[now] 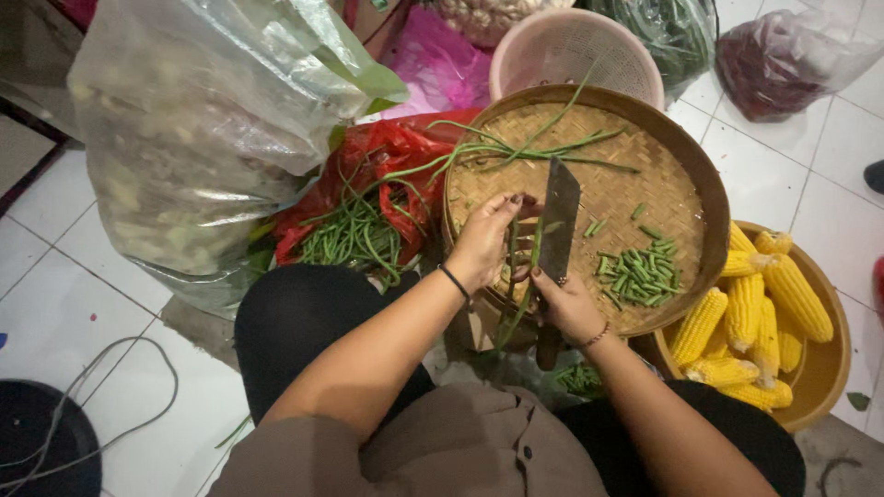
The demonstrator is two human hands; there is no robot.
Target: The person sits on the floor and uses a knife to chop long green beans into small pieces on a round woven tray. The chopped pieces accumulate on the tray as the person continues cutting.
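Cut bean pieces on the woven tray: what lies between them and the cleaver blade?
Head view: only bare woven tray and a few stray pieces lie between the cut bean pieces and the cleaver blade.

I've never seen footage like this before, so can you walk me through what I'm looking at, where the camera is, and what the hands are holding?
The one picture comes from a camera worn on a person's head, looking down at their own lap and hands; there is no machine. The left hand grips a few long green beans over a round woven bamboo tray. The right hand holds a cleaver, blade pointing away. Cut bean pieces lie on the tray. On the tiled floor around it are a red bag of uncut beans, a bowl of corn cobs, a pink basket and a large clear plastic sack.
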